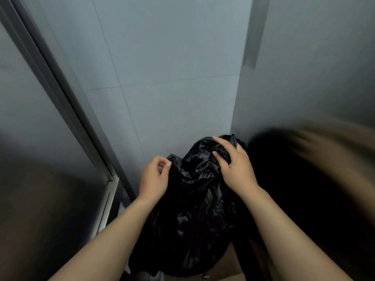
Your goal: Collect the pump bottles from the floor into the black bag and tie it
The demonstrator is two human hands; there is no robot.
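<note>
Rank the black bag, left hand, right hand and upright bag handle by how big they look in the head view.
1. black bag, by far the largest.
2. right hand and left hand: about alike, the right spread slightly wider; no ranking between them.
3. bag handle, a small strip above the right hand's fingers.

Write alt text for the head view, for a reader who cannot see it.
Two bare hands hold the top of a crumpled black bag: the left hand pinches its edge, and the right hand grips bunched plastic near the top. A grey tiled wall rises behind.
</note>
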